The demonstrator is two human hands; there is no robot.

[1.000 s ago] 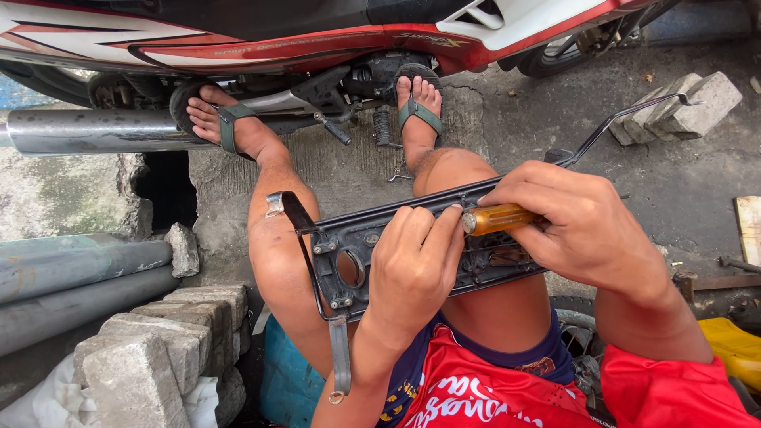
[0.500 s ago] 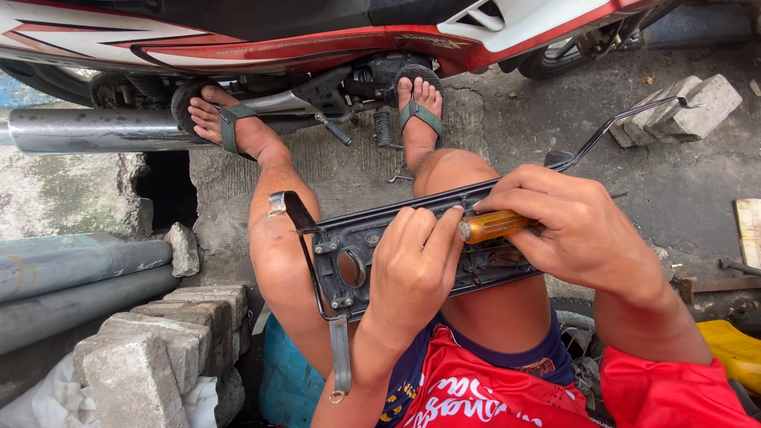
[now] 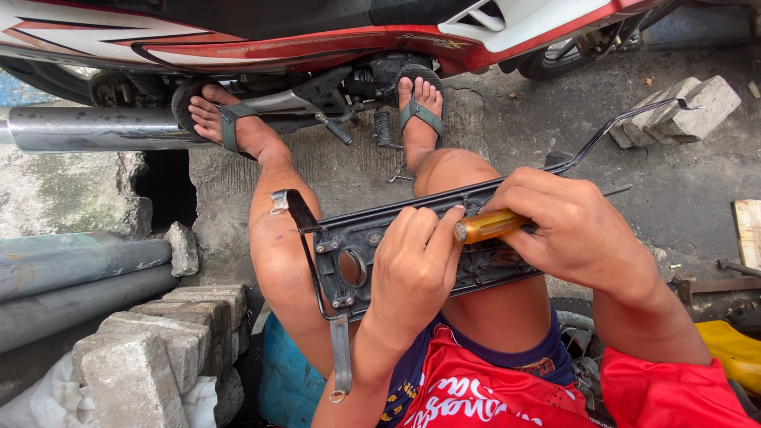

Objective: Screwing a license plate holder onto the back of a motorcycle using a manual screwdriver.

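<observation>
Looks light but stiff, that black plastic panel [image 3: 412,254] — left hand [image 3: 412,269] pinning it, right hand [image 3: 579,230] wrapped round amber screwdriver handle [image 3: 487,227]. Best gripped along the rim.

We see a black metal bracket plate [image 3: 361,257] with a round hole lying tilted across our thighs at frame centre, an amber-handled screwdriver [image 3: 487,226] lying level against its upper edge.
</observation>
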